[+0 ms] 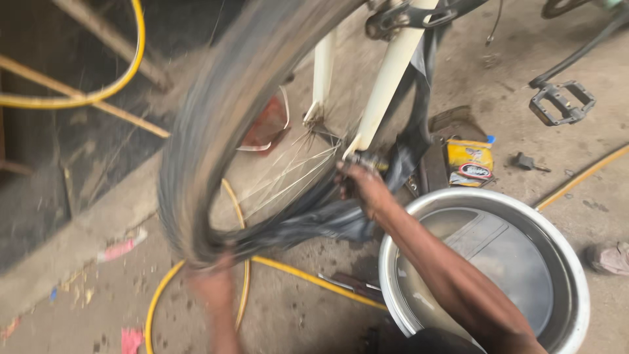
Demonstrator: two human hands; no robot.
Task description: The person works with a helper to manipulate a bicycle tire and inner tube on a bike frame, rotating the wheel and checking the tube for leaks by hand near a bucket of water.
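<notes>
The left hand [213,275] grips the bottom of the blurred bicycle tyre [196,151], fingers closed on its rubber. The right hand [359,187] is closed at the wheel hub [357,160], at the foot of the white fork [386,78], though what it pinches there is not clear. A loose black inner tube [327,219] hangs between the hands. The tube looks likely to snag on the spokes [295,170] or get pinched if the wheel turns. The water basin [576,275] sits just beside the right arm, so an elbow could knock it.
</notes>
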